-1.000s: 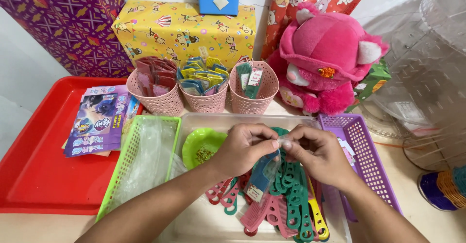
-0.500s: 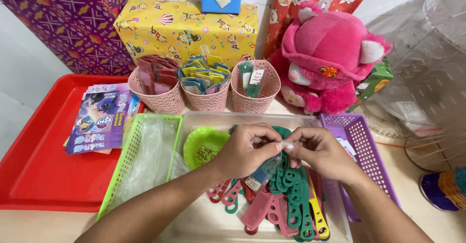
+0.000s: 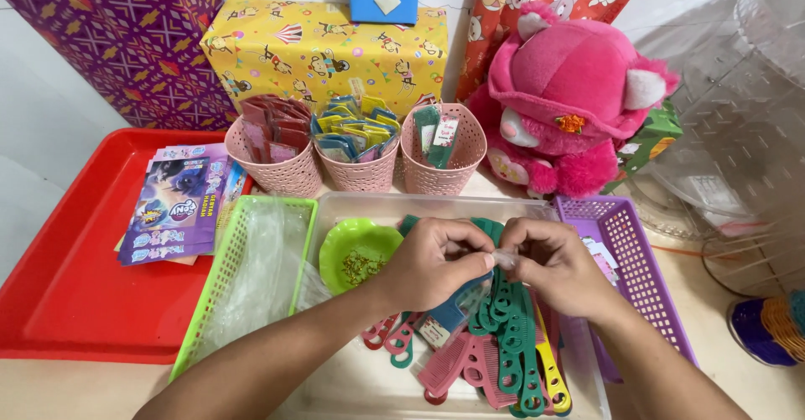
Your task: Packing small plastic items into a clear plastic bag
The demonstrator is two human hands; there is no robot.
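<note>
My left hand (image 3: pixel 434 262) and my right hand (image 3: pixel 555 266) meet over a clear plastic tray (image 3: pixel 369 206). Together they pinch the top of a small clear sleeve holding a blue comb (image 3: pixel 453 309), which hangs down below my left hand. Under them lies a heap of green, pink and yellow combs (image 3: pixel 511 344). A green leaf-shaped dish (image 3: pixel 356 252) with small gold bits sits in the tray just left of my left hand.
A green basket of clear bags (image 3: pixel 251 277) lies left of the tray, a purple basket (image 3: pixel 633 261) right. A red tray (image 3: pixel 75 286) holds printed packets (image 3: pixel 176 202). Three pink baskets (image 3: pixel 359 164) of packed items, wrapped boxes and a pink plush toy (image 3: pixel 579 93) stand behind.
Both hands have stayed together over the tray, working the top of the sleeve. The blue comb has shifted slightly under my left hand.
</note>
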